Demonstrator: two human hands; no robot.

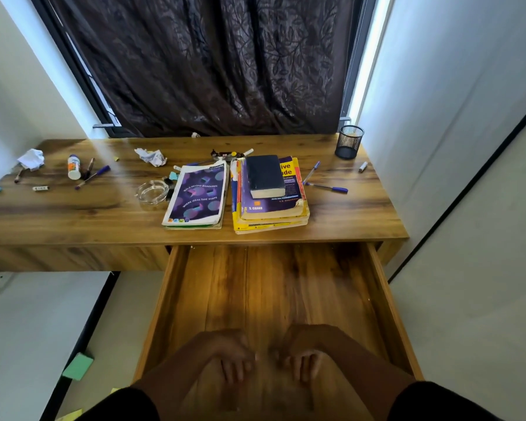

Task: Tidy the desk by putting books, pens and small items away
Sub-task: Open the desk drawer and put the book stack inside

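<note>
Pulling the drawer (274, 299) out is the step in hand, by my reading, and it already stands wide under the desk (73, 214). Your left hand (234, 360) and right hand (304, 357) sit close together at its near edge, fingers curled downward; both are blurred, and I cannot tell whether they grip the front or merely rest there. Keep the pull even on both sides so the drawer does not skew, and stop short of the runners' end.

What you must put away lies on the desk top. The book stack (271, 202), topped by a black book (264, 176), sits right of centre, with the purple notebook (196, 194) just beside it on the left. Take the stack low with both hands; it looks heavy, and the small book on top may slide. Pens (331, 188) lie scattered right of the stack and far left; the mesh cup (349, 141) at the back right corner seems their likely home. Paper wads (151, 155), a glue bottle (74, 167) and a glass ashtray (152, 192) sit left of the notebook.

A dark curtain (210, 65) hangs behind the desk, between white walls. A green block (78, 366) lies on the floor, left.
</note>
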